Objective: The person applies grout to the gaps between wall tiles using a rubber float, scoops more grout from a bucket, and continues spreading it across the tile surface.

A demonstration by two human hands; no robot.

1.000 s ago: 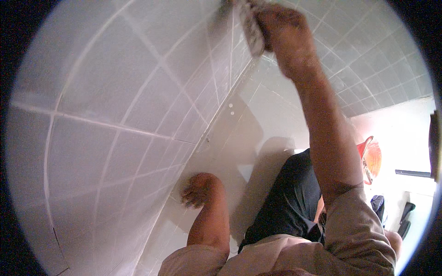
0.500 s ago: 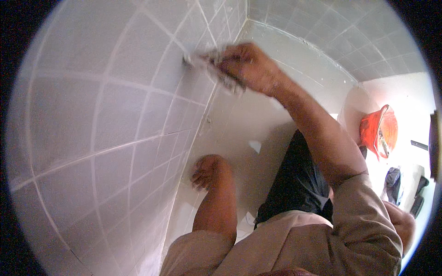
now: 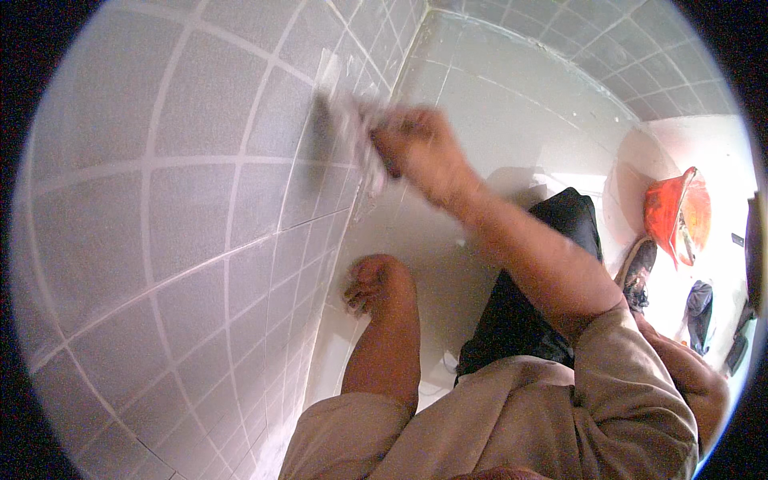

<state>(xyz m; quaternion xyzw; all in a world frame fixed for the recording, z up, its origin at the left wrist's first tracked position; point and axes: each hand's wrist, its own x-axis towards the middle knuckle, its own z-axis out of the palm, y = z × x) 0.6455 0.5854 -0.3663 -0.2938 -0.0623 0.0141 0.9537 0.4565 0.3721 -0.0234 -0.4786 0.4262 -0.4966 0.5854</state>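
Observation:
My right hand [image 3: 420, 148] grips a flat, trowel-like float [image 3: 364, 148] smeared with whitish grout. Motion blurs the tool, and its face is against or very close to the grey tiled wall [image 3: 196, 96]. Pale lines run between the tiles, and a whitish smear [image 3: 326, 70] marks the wall just above the float. Lower down, my left hand [image 3: 372, 282] hangs near the foot of the wall, fingers loosely curled and apart, with nothing visible in them.
An orange bucket [image 3: 664, 212] stands at the right, with a dark shoe [image 3: 638, 272] beside it. Dark cloth-like items [image 3: 698, 316] lie farther right. Below me, the pale floor [image 3: 472, 104] meets the wall along a corner; another tiled wall [image 3: 616, 64] rises at the far side.
My right hand and the float have come down along the wall, toward me. A fresh-looking whitish smear shows above the float. My left hand has shifted slightly up and right in view.

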